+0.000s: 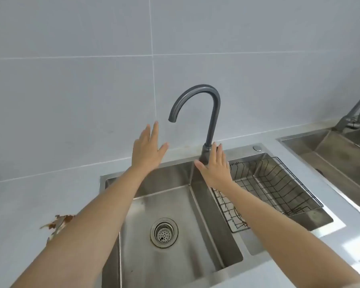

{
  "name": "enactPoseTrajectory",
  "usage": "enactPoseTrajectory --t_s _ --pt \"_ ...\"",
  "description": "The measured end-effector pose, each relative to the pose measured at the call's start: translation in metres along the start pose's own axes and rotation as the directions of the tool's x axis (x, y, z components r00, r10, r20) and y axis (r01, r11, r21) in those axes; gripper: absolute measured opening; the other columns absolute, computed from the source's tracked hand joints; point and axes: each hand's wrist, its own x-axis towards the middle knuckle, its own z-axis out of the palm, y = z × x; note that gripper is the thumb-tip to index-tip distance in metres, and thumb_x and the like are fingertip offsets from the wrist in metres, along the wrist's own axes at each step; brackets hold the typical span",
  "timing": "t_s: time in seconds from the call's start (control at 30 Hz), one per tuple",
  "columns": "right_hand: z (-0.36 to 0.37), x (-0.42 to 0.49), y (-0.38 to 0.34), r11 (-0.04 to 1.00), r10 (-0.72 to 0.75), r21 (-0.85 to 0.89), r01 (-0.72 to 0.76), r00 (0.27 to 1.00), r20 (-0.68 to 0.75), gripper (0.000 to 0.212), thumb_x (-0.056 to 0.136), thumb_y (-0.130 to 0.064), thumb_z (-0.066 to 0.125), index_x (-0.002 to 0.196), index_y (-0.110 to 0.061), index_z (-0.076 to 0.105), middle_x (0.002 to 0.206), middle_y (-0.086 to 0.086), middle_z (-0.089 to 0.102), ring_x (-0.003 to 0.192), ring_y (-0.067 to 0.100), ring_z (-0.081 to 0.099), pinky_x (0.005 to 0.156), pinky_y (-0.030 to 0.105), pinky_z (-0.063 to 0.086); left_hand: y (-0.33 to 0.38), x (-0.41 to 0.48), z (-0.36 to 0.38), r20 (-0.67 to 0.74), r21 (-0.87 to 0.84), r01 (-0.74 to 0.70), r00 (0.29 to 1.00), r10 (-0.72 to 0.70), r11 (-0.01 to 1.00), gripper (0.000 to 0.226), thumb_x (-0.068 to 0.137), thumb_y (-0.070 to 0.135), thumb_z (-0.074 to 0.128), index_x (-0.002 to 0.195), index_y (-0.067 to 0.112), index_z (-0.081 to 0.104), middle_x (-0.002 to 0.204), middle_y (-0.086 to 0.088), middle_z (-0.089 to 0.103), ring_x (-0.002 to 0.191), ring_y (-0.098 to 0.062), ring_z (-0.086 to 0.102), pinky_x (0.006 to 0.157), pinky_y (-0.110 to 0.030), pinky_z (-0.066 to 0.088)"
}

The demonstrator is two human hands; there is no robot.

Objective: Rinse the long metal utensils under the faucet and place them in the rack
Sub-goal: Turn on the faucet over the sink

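Above the stainless sink (206, 215), left hand (149, 148) and right hand (215, 167) are spread flat, fingers straight, holding nothing. The right hand overlaps the base of the gooseneck faucet (213, 119). The black wire rack (279, 183) sits in the right basin.

sink (200, 206) is brushed stainless steel, kinda satin with a dull sheen. faucet (213, 121) looks like dark matt metal. rack (279, 183) is thin black coated wire. tabletop (29, 204) is smooth pale matt stuff, wall tiles (71, 90) smooth with low gloss.
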Motion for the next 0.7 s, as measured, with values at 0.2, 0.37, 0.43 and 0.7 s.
enactPoseTrajectory --t_s 0.2,0.37,0.43,0.7 --pt "-0.032 0.06 0.025 0.82 0.257 0.492 -0.293 0.956 0.141 0.085 0.094 -0.046 0.041 0.148 -0.012 -0.014 0.158 0.013 -0.008 0.146 0.03 0.003 0.117 0.044 0.012 0.063 0.065 -0.025 0.001 -0.156 0.004 1.0 -0.004 0.988 0.076 0.089 0.021 0.054 0.147 0.019 0.006 0.154 -0.01 0.02 0.135 -0.027 0.035 0.108 -0.041 0.035" --pt "-0.044 0.095 0.045 0.488 0.362 0.696 -0.526 0.848 0.387 0.074 0.094 -0.042 0.045 0.149 -0.009 0.009 0.152 0.01 0.025 0.14 0.031 0.024 0.11 0.041 0.026 0.085 0.096 -0.034 -0.02 -0.142 0.031 0.999 -0.034 0.989 0.07 0.088 0.018 0.058 0.145 0.027 0.018 0.129 -0.016 0.051 0.106 -0.035 0.059 0.089 -0.043 0.05" --pt "-0.045 0.1 0.047 0.394 0.344 0.719 -0.572 0.817 0.462 0.058 0.097 -0.036 0.042 0.144 -0.007 0.026 0.139 0.005 0.037 0.137 0.03 0.031 0.106 0.04 0.034 0.09 0.101 -0.032 -0.051 -0.072 0.005 0.999 -0.009 0.997 0.063 0.089 0.019 0.057 0.143 0.028 0.026 0.124 -0.014 0.057 0.106 -0.034 0.058 0.092 -0.043 0.049" --pt "-0.024 0.13 0.052 0.152 0.295 0.688 -0.71 0.697 0.654 0.021 0.095 -0.022 0.046 0.083 -0.006 0.049 0.075 0.007 0.049 0.064 0.02 0.048 0.06 0.025 0.05 0.091 0.115 -0.028 -0.063 -0.116 -0.002 0.998 -0.006 0.993 0.055 0.085 0.012 0.06 0.135 0.028 0.042 0.114 -0.008 0.066 0.103 -0.03 0.06 0.095 -0.04 0.049"
